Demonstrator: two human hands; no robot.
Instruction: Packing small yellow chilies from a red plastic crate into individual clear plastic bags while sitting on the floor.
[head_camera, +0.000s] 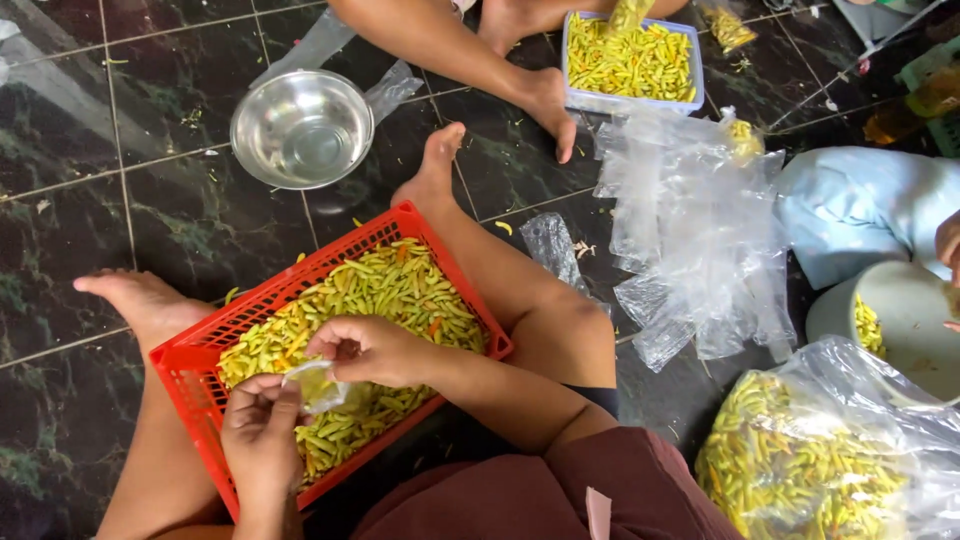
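Observation:
I sit on a dark tiled floor with a red plastic basket (190, 362) between my legs, full of small yellow-green chillies (390, 290). My left hand (262, 432) and my right hand (368, 350) are over the basket, both pinching a small clear plastic bag (318, 385) that has a few chillies inside. The left hand grips the bag's near edge; the right hand's fingers hold its top edge.
An empty steel bowl (302, 128) lies beyond the basket. A pile of clear plastic bags (700, 230) lies to the right. A large bag of chillies (810, 470) is at lower right. Another person's legs (450, 45) and a clear tub of chillies (630, 60) are at top. A white bucket (905, 315) stands at right.

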